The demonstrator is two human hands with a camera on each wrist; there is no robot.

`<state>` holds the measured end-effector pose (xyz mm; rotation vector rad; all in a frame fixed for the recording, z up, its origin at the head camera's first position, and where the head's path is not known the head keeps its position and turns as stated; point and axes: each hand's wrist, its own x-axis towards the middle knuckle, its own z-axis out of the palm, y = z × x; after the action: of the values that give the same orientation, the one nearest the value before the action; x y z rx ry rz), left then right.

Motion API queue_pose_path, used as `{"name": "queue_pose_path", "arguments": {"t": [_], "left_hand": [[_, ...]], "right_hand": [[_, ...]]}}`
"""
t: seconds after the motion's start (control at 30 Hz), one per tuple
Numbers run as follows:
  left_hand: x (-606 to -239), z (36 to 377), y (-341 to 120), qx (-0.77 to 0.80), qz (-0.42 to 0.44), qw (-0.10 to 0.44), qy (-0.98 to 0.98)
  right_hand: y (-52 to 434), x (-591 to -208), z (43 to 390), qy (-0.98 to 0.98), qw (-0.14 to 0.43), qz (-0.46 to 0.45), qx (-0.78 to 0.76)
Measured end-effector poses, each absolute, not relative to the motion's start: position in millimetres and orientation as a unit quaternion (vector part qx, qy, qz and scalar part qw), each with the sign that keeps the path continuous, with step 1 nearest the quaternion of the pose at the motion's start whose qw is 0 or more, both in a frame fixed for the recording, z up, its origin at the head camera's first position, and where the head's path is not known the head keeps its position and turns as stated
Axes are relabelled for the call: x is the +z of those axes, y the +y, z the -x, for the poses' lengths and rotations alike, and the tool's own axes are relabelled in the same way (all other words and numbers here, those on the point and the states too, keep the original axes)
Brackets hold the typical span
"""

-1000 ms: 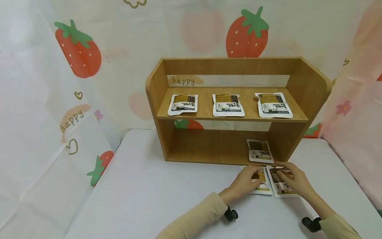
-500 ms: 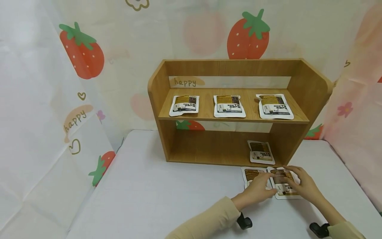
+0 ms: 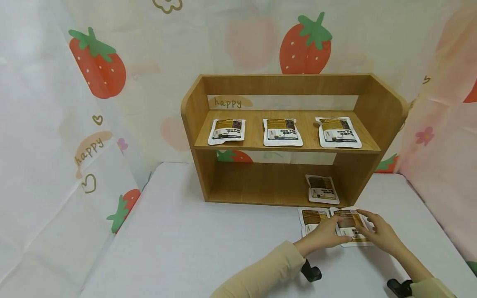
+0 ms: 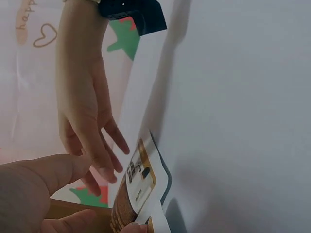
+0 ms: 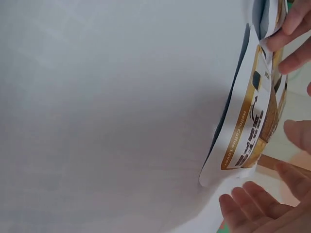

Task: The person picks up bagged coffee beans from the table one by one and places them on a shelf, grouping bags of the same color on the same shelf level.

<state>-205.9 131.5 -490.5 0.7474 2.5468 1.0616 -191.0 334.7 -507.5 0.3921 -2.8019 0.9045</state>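
Packet (image 3: 350, 225) pinched by both hands (image 3: 324, 234) (image 3: 380, 234), its label half hidden under their fingers.

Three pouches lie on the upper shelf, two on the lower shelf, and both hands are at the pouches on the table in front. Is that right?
Not quite: the lower shelf holds one pouch, at its right end, as the head view shows. The upper shelf does hold three pouches, and the left hand and right hand are at the two pouches on the table in front.
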Motion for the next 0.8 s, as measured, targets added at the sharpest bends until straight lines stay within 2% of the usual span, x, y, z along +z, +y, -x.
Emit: {"name": "queue_pose_path", "arguments": {"t": [0.13, 0.37, 0.8], "left_hand": [[-490.9, 207.4, 133.7, 0.373, -0.25, 0.148, 0.881], [-495.3, 210.8, 136.8, 0.374, -0.244, 0.152, 0.882], [-495.0, 210.5, 139.6, 0.408, -0.24, 0.169, 0.865]], "right_hand": [[336.2, -508.3, 190.3, -0.94, 0.045, -0.12, 0.317], [338.7, -508.5, 190.5, -0.942, 0.005, -0.088, 0.323], [348.0, -511.4, 191.5, -0.95, -0.016, -0.063, 0.305]]}}
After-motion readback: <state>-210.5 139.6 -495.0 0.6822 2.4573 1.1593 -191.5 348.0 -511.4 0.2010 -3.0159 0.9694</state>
